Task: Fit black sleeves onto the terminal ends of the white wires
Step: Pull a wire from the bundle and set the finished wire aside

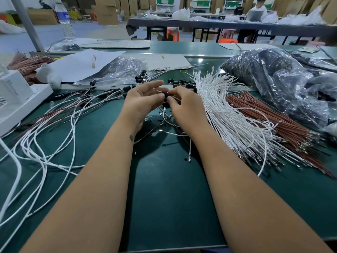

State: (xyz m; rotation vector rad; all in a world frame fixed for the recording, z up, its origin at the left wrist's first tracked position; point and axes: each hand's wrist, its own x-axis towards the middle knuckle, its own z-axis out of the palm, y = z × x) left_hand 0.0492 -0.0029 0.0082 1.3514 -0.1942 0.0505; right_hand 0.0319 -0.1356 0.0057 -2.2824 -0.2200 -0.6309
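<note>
My left hand (140,101) and my right hand (184,105) meet above the middle of the green mat. Between their fingertips sits a small black sleeve (166,95), pinched from both sides, with thin wire ends sticking out of it. A white wire (171,133) trails down from the hands across the mat. Loose black sleeves (182,82) lie in a small heap just beyond my hands. A thick bundle of white wires (226,114) fans out to the right. Finished wires with sleeves (60,114) spread to the left.
Brown wires (269,117) lie beside the white bundle. A clear bag of black parts (277,79) fills the right. A white power strip (20,105) and paper sheet (82,64) are at left. A water bottle (64,21) stands behind. People sit at a far table.
</note>
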